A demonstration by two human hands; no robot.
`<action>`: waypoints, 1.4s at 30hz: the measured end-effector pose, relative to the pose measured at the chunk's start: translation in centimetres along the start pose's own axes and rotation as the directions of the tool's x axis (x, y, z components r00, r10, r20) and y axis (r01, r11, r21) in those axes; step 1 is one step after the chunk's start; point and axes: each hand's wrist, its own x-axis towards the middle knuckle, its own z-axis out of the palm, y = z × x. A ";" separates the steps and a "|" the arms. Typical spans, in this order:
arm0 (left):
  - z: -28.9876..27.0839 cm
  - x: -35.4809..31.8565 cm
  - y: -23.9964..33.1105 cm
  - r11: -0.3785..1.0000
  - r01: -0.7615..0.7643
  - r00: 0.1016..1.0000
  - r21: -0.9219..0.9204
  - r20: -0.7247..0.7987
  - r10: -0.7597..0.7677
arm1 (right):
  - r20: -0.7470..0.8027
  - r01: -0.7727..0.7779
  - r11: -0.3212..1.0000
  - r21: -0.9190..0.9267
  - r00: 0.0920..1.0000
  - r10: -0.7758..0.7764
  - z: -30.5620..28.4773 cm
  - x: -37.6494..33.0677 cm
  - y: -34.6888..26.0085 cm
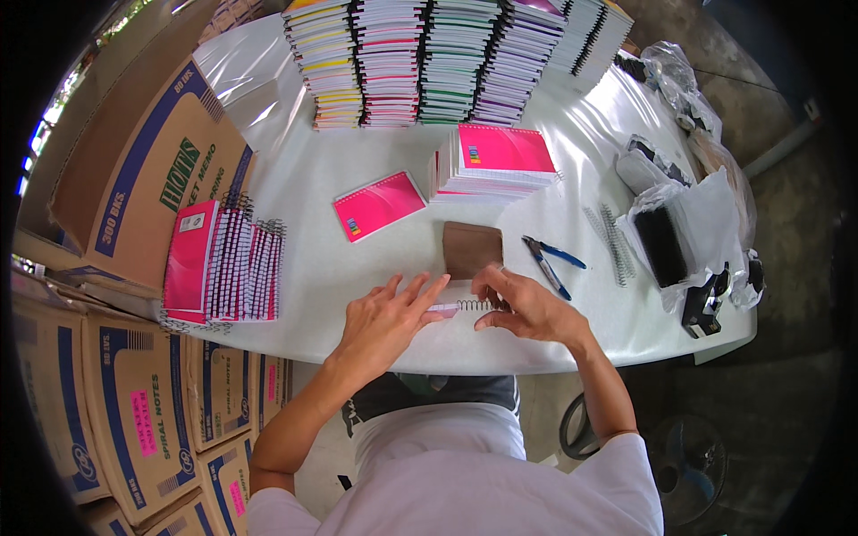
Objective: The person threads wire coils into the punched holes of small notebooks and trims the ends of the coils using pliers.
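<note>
My left hand [386, 320] reaches over a small notepad [442, 310], its fingers stretched and spread across it; the thumb is hidden, and only a pale pinkish end of the pad shows past the fingers. From that end a thin wire spiral coil [474, 305] runs to the right. My right hand [527, 306] has its thumb and fingers curled around the coil's far end. Just beyond both hands lies a brown flat block [473, 250]. Blue-handled pliers [548, 264] rest open to the right of it.
A pink notebook [380, 205] lies farther off, beside a stack of pink-covered pads [507, 150]. Coil-bound pink notebooks [192, 259] stand at left near a carton [170, 170]. Tall notebook stacks [389, 62] line the back. Loose coils [611, 243] and plastic-wrapped black coils [660, 243] lie right.
</note>
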 end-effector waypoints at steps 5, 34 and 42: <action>-0.6 0.5 1.4 0.998 -0.021 1.000 -0.066 -0.007 0.021 | 0.033 0.017 0.972 -0.233 0.999 -0.010 1.0 -1.0 -0.9; -2.3 0.9 -2.4 0.969 0.205 0.938 -0.141 0.310 -0.153 | 0.352 -0.144 0.929 0.341 0.936 0.016 -1.3 6.0 3.0; -2.6 0.6 -2.8 0.966 0.236 0.950 -0.104 0.232 -0.207 | 0.294 -0.083 0.822 0.563 0.950 -0.105 -1.0 6.8 3.2</action>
